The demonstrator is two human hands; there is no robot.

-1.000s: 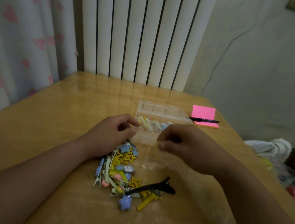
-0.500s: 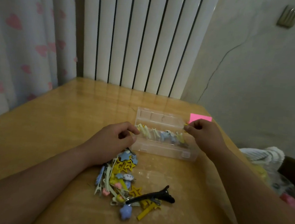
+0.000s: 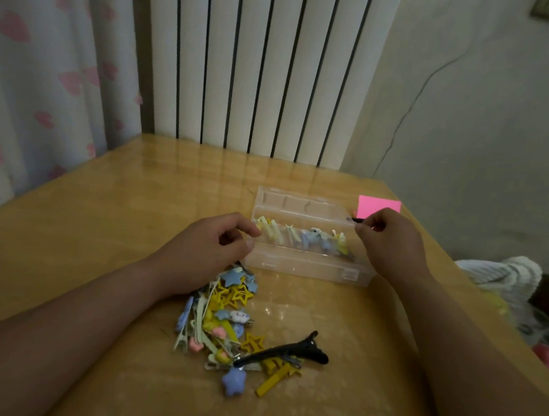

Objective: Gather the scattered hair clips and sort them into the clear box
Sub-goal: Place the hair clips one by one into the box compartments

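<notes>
The clear box (image 3: 307, 269) lies open in the middle of the wooden table, with a row of pale yellow and blue hair clips (image 3: 297, 239) inside. My left hand (image 3: 204, 251) has curled fingers and pinches the box's left end. My right hand (image 3: 392, 243) is curled at the box's right end; what its fingertips hold is hidden. A dark tip (image 3: 351, 219) shows just beside them. A pile of loose clips (image 3: 225, 315), including yellow stars, blue stars and pastel bars, lies in front of the box. A long black clip (image 3: 288, 353) rests at the pile's near right.
A pink sticky-note pad (image 3: 380, 206) lies behind my right hand near the table's right edge. A white radiator (image 3: 261, 65) and a heart-print curtain (image 3: 47, 75) stand behind the table. White cloth and bags (image 3: 504, 275) sit past the right edge.
My right hand moved from in front of the box to its right end, uncovering the row of clips. My left hand stayed at the left end. The view tilted down slightly.
</notes>
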